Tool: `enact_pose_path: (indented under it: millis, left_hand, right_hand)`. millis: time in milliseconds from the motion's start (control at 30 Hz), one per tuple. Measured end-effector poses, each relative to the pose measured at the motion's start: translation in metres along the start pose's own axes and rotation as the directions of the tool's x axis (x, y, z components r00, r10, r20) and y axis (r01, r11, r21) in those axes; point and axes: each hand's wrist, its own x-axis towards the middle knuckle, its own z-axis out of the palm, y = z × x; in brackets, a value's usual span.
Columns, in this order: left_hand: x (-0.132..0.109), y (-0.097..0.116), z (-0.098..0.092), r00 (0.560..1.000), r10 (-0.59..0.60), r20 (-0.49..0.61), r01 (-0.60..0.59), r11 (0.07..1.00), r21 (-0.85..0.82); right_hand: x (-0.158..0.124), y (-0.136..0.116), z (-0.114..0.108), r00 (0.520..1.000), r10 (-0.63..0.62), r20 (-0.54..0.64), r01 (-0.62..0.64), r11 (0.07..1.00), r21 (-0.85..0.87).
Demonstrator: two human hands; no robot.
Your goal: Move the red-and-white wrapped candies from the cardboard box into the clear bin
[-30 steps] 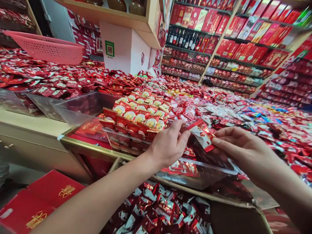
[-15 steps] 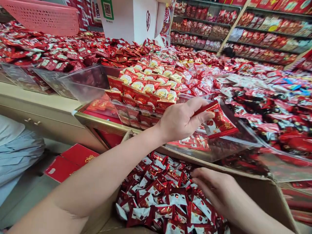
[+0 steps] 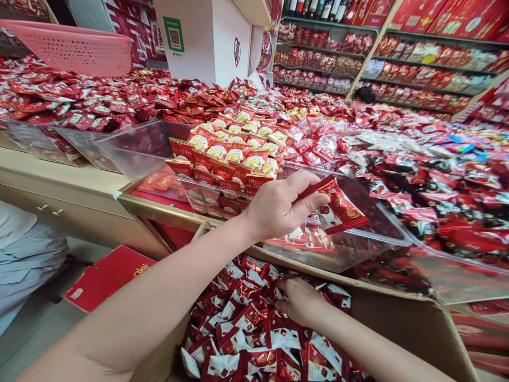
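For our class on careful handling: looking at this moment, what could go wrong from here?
The red-and-white packet might slip, since the left hand grips it near one end, over a clear bin. The durian packets rise in a stack beside that hand, so a knock could topple some.

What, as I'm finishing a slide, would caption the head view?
The left hand holds a red packet at a clear bin; the right hand reaches among similar packets in a cardboard box.

A shop of wrapped sweets (image 3: 397, 143)
They lie heaped at two o'clock; stocked shelves (image 3: 374, 50) rise at one, a QR-code sign (image 3: 174, 37) sits at eleven.
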Motion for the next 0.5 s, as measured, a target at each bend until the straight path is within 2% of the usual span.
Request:
enact_pose_path:
  millis: [100, 200, 267, 367, 433, 500]
  left_hand:
    - [0.0, 0.001, -0.001, 1.0, -0.016, 0.004, 0.016, 1.0, -0.001]
    - [0.0, 0.001, -0.001, 1.0, -0.018, 0.001, 0.018, 1.0, -0.003]
    - [0.0, 0.001, -0.002, 1.0, -0.004, -0.002, 0.004, 1.0, 0.01]
    - [0.0, 0.001, -0.003, 1.0, 0.015, -0.003, -0.014, 0.998, 0.054]
    - [0.0, 0.002, -0.004, 1.0, 0.018, 0.003, -0.018, 0.997, 0.073]
    - [0.0, 0.002, -0.004, 1.0, 0.028, 0.007, -0.028, 0.996, 0.081]
  right_hand:
    - [-0.02, -0.007, -0.018, 0.993, -0.111, -0.041, 0.112, 0.993, 0.036]
    - [-0.049, -0.014, -0.048, 0.942, -0.296, -0.158, 0.323, 0.927, 0.191]
    - [-0.071, -0.013, -0.068, 0.885, -0.351, -0.305, 0.433, 0.861, 0.268]
    - [-0.098, 0.001, -0.085, 0.75, -0.371, -0.547, 0.543, 0.819, 0.189]
    - [-0.11, 0.013, -0.086, 0.663, -0.375, -0.648, 0.537, 0.841, 0.063]
    - [-0.116, 0.021, -0.081, 0.601, -0.337, -0.724, 0.461, 0.887, -0.03]
